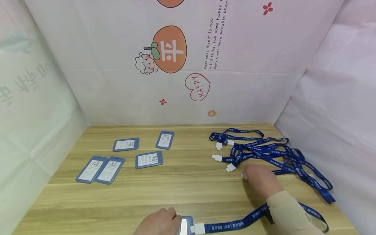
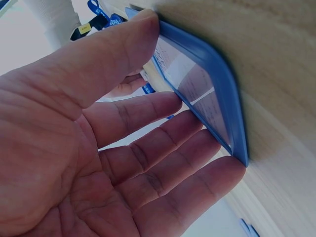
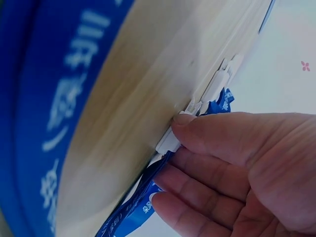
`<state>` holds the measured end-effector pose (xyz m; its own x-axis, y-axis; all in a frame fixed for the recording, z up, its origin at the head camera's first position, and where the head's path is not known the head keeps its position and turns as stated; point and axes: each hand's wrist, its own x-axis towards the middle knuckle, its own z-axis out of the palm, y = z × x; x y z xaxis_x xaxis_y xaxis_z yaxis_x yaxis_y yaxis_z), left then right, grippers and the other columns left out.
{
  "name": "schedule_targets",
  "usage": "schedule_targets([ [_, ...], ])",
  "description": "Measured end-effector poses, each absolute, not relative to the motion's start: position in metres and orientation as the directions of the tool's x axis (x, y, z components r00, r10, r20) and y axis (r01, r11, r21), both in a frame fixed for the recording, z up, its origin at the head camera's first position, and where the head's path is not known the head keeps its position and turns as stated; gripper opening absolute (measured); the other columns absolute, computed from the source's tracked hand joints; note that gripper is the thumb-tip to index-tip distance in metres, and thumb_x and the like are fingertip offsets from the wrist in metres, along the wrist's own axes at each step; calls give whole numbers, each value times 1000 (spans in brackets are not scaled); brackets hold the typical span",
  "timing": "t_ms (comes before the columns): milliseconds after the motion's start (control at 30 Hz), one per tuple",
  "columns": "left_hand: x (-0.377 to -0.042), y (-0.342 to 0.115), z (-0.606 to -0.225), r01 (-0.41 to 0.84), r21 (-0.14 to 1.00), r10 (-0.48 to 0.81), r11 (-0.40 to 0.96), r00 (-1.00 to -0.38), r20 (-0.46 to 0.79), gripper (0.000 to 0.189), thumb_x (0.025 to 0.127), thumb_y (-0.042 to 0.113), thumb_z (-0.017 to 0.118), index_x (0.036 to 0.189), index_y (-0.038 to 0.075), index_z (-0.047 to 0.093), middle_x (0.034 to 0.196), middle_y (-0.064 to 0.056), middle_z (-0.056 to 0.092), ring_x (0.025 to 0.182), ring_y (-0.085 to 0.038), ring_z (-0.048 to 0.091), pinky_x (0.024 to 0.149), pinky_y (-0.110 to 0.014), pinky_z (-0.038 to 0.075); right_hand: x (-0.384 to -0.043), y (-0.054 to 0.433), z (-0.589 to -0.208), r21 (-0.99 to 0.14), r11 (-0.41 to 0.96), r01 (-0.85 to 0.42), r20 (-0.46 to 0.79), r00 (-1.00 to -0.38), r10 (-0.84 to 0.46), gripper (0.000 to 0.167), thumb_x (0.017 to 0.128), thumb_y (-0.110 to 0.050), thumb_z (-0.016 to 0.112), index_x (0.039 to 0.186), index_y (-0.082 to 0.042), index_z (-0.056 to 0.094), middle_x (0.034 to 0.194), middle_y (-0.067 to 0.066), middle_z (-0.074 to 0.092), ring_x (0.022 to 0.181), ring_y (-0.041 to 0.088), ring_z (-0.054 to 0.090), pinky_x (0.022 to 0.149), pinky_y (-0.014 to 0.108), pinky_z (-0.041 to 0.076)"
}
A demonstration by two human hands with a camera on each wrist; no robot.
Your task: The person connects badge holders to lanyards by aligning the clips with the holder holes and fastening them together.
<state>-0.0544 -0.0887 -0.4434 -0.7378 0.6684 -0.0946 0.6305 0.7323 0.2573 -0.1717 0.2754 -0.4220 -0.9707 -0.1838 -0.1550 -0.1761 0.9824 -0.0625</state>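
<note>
At the front edge in the head view, my left hand (image 1: 160,223) holds a blue ID card holder (image 2: 232,94) by its edges, thumb on one side and fingertips along the other. A white clip (image 1: 199,228) joins that holder to a dark blue lanyard (image 1: 226,226), which runs right and passes beneath my right forearm. My right hand (image 1: 260,179) is at the near side of a lanyard pile (image 1: 264,151). Between its thumb and fingers it pinches the white clip (image 3: 168,141) of another lanyard, whose blue strap trails below in the right wrist view.
Several blue card holders (image 1: 110,170) lie flat on the left half of the wooden table (image 1: 188,192). More white clips (image 1: 230,167) stick out from the pile's left side. Printed white cloth (image 1: 123,98) stands behind the table and along both sides.
</note>
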Motion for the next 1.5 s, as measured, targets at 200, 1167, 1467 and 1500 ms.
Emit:
schedule_targets([
  [200, -54, -89, -445, 625, 251, 661, 739, -745, -94, 55, 84, 59, 77, 105, 9, 76, 86, 2, 63, 70, -2, 50, 60, -16, 47, -166, 269, -421, -43, 972, -233, -132, -963, -236, 7, 98, -6, 64, 92, -10, 67, 85, 7, 70, 77, 25, 68, 73, 48, 63],
  [1167, -54, -89, -446, 612, 261, 653, 746, -750, -108, 56, 83, 60, 79, 107, 9, 76, 89, 1, 65, 71, -3, 52, 61, -16, 48, -143, 233, -418, -16, 949, -315, -112, -943, -315, 12, 92, -5, 72, 85, -14, 67, 76, 0, 69, 68, 17, 63, 67, 40, 61],
  [1467, -55, -89, -445, 617, 267, 659, 740, -744, -107, 56, 83, 59, 79, 107, 9, 76, 87, 2, 64, 71, -2, 51, 61, -15, 48, -138, 220, -415, -6, 948, -318, -152, -937, -315, 13, 87, 0, 76, 88, -12, 69, 79, 2, 70, 71, 19, 64, 72, 43, 62],
  [1500, -55, -89, -445, 616, 268, 658, 741, -745, -108, 56, 83, 59, 79, 107, 9, 76, 87, 2, 64, 71, -2, 51, 61, -15, 48, -137, 219, -415, -3, 948, -318, -152, -937, -315, 13, 87, 0, 76, 88, -12, 70, 78, 2, 69, 70, 19, 63, 71, 43, 62],
])
